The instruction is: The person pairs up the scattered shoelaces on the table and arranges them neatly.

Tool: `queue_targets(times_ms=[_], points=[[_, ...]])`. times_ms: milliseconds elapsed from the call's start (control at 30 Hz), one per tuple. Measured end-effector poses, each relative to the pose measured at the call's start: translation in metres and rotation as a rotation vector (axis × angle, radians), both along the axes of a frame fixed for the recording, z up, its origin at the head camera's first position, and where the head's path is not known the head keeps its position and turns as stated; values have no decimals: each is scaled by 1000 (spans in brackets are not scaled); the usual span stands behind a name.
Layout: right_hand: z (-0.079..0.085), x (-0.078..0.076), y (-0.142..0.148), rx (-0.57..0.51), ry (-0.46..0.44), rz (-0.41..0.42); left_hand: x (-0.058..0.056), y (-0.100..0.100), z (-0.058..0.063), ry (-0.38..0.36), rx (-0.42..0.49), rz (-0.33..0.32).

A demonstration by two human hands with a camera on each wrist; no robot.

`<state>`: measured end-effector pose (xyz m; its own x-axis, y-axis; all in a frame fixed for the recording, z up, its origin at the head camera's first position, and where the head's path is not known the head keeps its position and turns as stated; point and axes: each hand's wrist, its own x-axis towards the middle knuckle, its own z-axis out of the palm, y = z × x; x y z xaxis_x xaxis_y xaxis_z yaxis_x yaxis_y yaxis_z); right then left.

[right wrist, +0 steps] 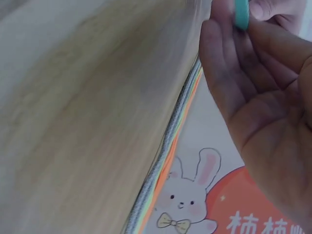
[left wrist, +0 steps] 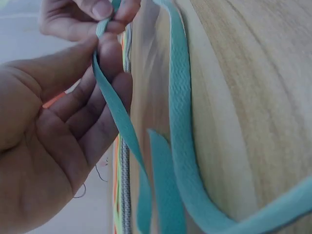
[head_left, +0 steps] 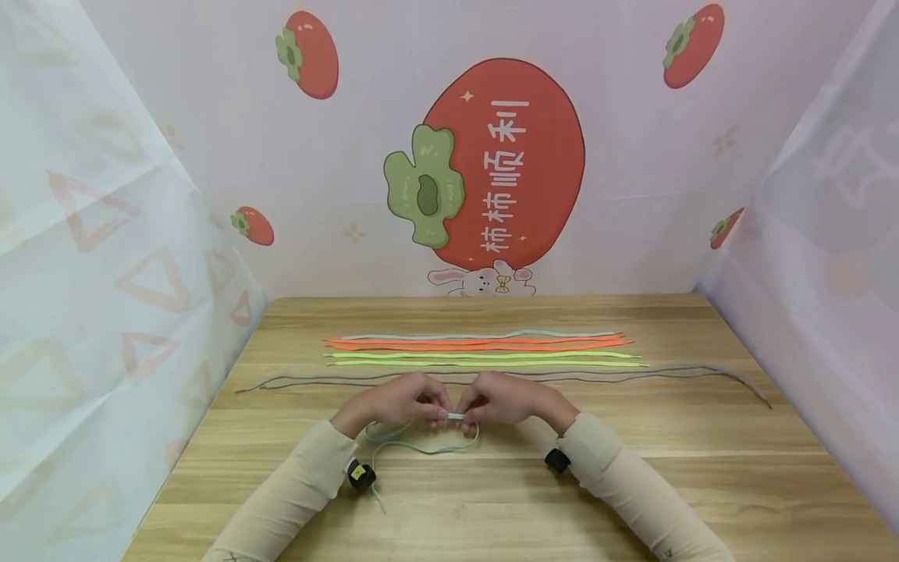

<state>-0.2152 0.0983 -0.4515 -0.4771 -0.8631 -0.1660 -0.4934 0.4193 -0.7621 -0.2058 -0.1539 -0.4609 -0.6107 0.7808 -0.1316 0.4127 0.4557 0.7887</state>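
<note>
A flat mint-green shoelace [head_left: 424, 450] runs between both hands, its slack looping on the wooden table toward the left wrist. My left hand [head_left: 414, 400] pinches it between thumb and fingertips. Close beside, my right hand [head_left: 500, 396] pinches the same lace, leaving a short stretch of it between the two sets of fingertips. In the left wrist view the lace [left wrist: 117, 109] hangs down past the left palm [left wrist: 53, 126], and a wide curve of it lies nearer the camera. The right wrist view catches only a bit of lace [right wrist: 241, 13] at the right hand's [right wrist: 263, 97] fingertips.
Beyond the hands, shoelaces lie stretched sideways in rows: a long grey pair [head_left: 653, 375], a yellow-green pair [head_left: 492, 364], orange ones [head_left: 485, 343] and a pale blue one [head_left: 527, 333] farthest back. A printed backdrop [head_left: 337, 156] rises behind the table [head_left: 492, 507], with fabric walls at both sides.
</note>
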Motion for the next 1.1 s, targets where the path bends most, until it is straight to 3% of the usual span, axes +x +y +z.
queue_targets(times_ms=[133, 267, 433, 767, 1100], points=[[0, 0, 5, -9, -79, 7, -1, -2, -4, -105, 58, -4], [0, 0, 9, -5, -144, -6, -2, -5, -7, -158, 88, 1], [-1, 0, 15, -3, -192, -29, -2, -8, -9, -176, 102, -4], [-4, -3, 30, 5, -167, -39, 0, -16, -8, -220, 109, 22], [-3, -5, 46, -2, -219, -85, -1, -29, -9, -238, 108, 33]])
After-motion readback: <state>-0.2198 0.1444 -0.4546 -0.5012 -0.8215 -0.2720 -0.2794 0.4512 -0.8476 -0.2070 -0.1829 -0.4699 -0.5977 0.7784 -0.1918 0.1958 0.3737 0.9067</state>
